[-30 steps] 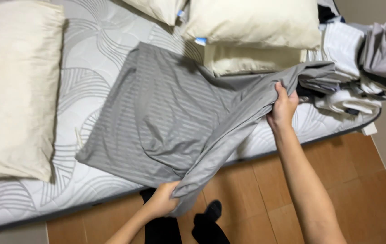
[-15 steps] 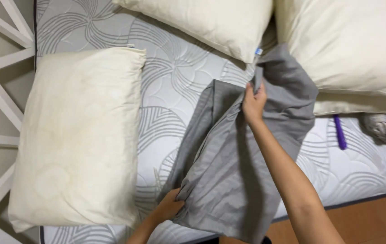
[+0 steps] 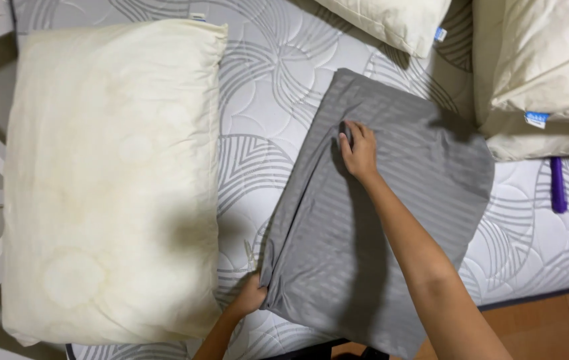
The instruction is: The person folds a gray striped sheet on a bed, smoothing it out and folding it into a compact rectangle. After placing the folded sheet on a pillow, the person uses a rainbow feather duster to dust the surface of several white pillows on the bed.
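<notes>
While I lean over the mattress:
Far left: a cream pillow lies flat.
Left hand: pinches the grey pillowcase at its near-left corner.
Right hand: fingers pressed flat on the pillowcase's upper part.
Far right: more pillows, purple pen.

A grey striped fabric pillowcase lies flat across the near edge of the quilted white mattress with grey leaf pattern. The right hand presses palm-down on its upper left part, fingers spread. The left hand pinches its near left corner at the mattress edge. A large cream rectangular pillow lies just beside it toward the mattress's left edge. Two more cream pillows sit along the far edge, and a purple stick-shaped object rests near the right edge.
</notes>
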